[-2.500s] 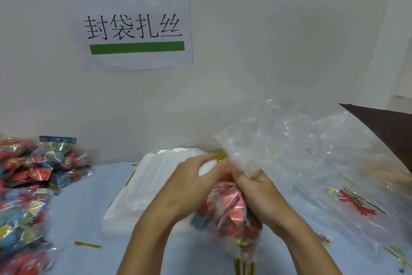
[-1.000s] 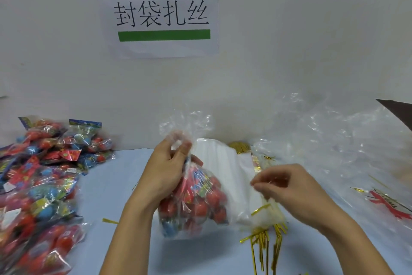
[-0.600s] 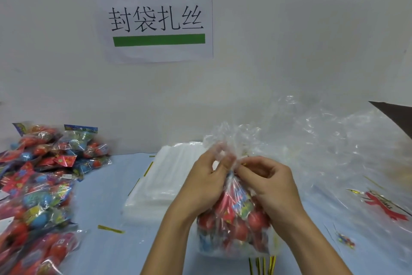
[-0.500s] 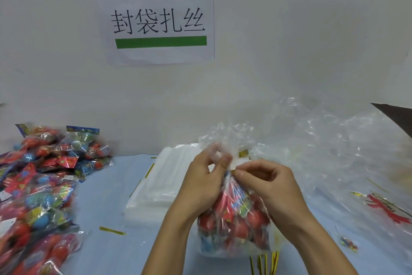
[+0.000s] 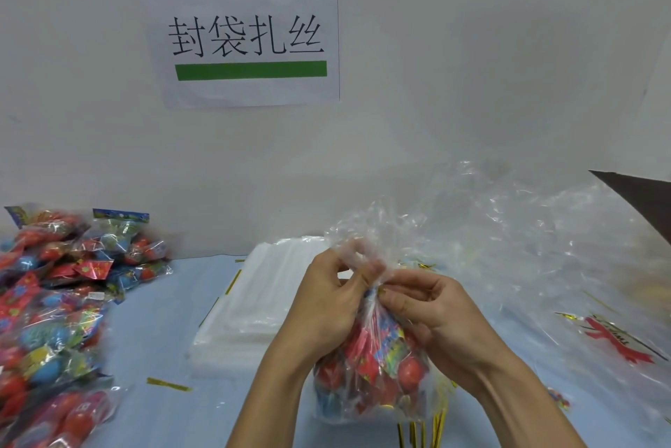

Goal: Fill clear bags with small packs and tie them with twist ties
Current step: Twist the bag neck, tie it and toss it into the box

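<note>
Bag being tied.
Clear bag (image 5: 366, 375) upright on table, full of red and blue packs (image 5: 410, 373); neck gathered, gold tie (image 5: 382, 290) at neck.

Even, diffuse light fills the scene, bright enough to read the wall sign (image 5: 250, 31) above the hands sharply, with only faint, soft shadows under the wrists on the pale blue tabletop (image 5: 163, 331). White glare streaks the crumpled clear plastic (image 5: 526, 229) to the right of the right hand (image 5: 435, 316) and the gathered bag neck (image 5: 366, 240) above the left hand (image 5: 326, 306), whose fingertips show blurred through the film. The pile of filled bags (image 5: 54, 302) far left of the hands is smeared and soft, and wide-angle distortion bends the frame edges.
</note>
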Demonstrator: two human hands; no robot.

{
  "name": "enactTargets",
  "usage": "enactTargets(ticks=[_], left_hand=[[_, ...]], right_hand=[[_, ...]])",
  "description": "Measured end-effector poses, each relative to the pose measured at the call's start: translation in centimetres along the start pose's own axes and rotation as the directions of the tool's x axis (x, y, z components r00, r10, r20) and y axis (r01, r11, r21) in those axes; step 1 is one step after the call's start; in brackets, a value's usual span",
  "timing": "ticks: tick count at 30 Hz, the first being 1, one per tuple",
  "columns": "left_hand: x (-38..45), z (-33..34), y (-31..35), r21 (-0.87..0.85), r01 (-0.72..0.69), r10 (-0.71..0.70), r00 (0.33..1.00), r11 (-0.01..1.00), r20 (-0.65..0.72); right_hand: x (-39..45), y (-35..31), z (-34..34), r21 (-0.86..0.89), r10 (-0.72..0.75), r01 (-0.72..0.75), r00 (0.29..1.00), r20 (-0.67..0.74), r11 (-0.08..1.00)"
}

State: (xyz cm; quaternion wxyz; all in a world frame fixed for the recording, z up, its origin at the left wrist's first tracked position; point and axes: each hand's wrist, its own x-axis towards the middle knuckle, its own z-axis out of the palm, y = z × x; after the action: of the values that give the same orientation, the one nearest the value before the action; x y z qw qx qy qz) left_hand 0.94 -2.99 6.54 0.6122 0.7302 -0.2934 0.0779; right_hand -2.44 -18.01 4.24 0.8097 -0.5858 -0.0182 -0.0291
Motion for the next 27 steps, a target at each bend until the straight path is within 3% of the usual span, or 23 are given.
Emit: enactTargets(ticks=[8,13,16,22,24,27], left_hand=[[-0.1,0.3,-0.3,0.021,0.041,-0.042,0.997,0.999,0.067],[-0.1,0.1,-0.3,0.021,0.108,-0.11,0.988,0.994,0.113],[-0.3,-0.2,-0.2,-0.033,0.192,-0.185,0.969,0.981,0.163],[-0.4,-0.6,0.1,-0.221,0.344,-0.278,0.919,0.913,0.281],[-0.4,-0.6,-0.1,-0.173,0.389,-0.339,0.905,0.905,0.257],[-0.5,-0.6,-0.4,0.048,0.419,-0.42,0.888,0.907,0.189]], right_hand=[[-0.2,-0.4,-0.6,-0.033,0.083,-0.08,0.99,0.114,0.996],[-0.6,-1.1,-0.9,-0.14,0.117,-0.094,0.98,0.164,0.986],[-0.9,-1.2,-1.0,-0.183,0.12,-0.085,0.975,0.188,0.979],[-0.9,-1.1,-0.5,-0.354,0.001,0.033,0.995,0.095,0.935],[-0.9,-1.2,-0.9,-0.376,-0.041,0.069,0.996,0.082,0.924],[-1.1,-1.2,-1.4,-0.306,-0.045,0.056,0.998,0.042,0.95]])
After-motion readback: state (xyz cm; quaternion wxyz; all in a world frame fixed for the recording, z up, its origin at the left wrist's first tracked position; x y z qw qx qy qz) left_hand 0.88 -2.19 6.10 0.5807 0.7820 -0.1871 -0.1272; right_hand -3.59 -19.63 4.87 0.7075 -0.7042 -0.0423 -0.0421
